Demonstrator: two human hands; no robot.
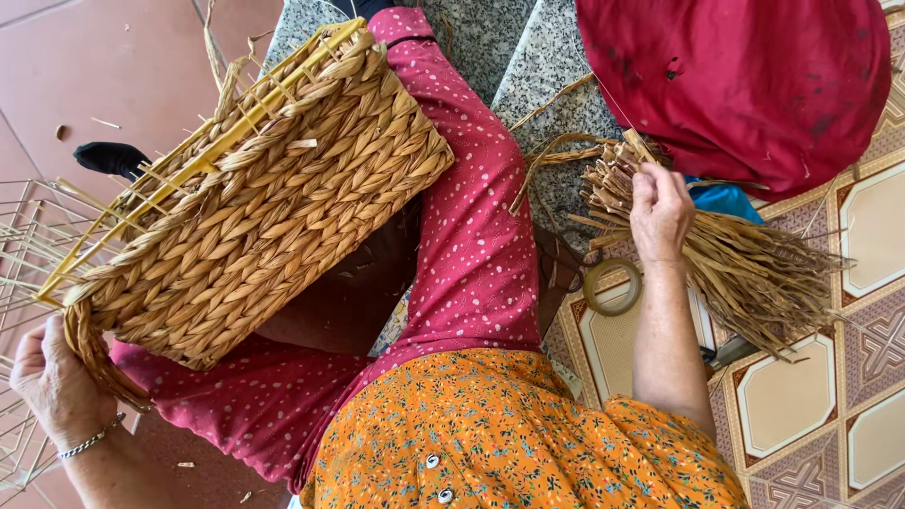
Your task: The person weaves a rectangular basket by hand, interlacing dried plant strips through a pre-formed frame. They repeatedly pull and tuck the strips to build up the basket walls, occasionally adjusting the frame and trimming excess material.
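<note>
The left hand sits at the lower left edge of the view, its fingers largely hidden behind the loose woven strands at the corner of the half-woven basket, so its grip is closed around those strands though the fingertips cannot be seen; a thin bracelet circles the wrist; the basket lies tilted across the person's lap on the red dotted trousers, its braided straw side up and its yellow frame rim along the upper left; a bare wire frame beside it is cut off by the left edge; the right hand reaches out to the bundle of dry straw stalks on the patterned tile floor, fingers curled and pinched on the stalk ends, though how many it holds is hard to make out; a roll of tape lies just beside the wrist, partly hidden by the forearm; a red cloth covers something above the bundle, and a blue scrap peeks out beneath it, its shape unclear.
</note>
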